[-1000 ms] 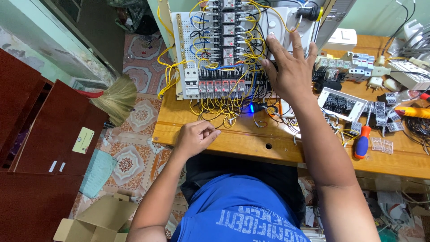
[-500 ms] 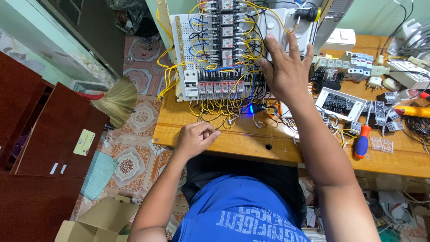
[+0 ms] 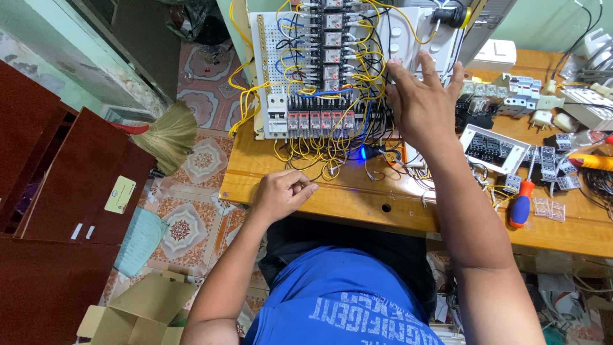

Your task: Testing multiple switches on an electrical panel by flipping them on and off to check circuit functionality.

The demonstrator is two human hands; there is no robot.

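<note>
A white wiring panel packed with relays, red terminal blocks and yellow, blue and black wires stands on the wooden table. My right hand rests flat against the panel's right side, fingers spread, holding nothing. My left hand lies on the table's front edge below the panel, fingers curled into a loose fist; I see nothing in it. A small blue light glows among the loose wires between my hands.
Right of the panel lie a white tray of black parts, a red-and-blue screwdriver, loose relays and sockets. A broom, a dark red cabinet and an open cardboard box stand on the tiled floor at left.
My right hand has shifted slightly on the panel's right side. My left hand stays curled at the table edge.
</note>
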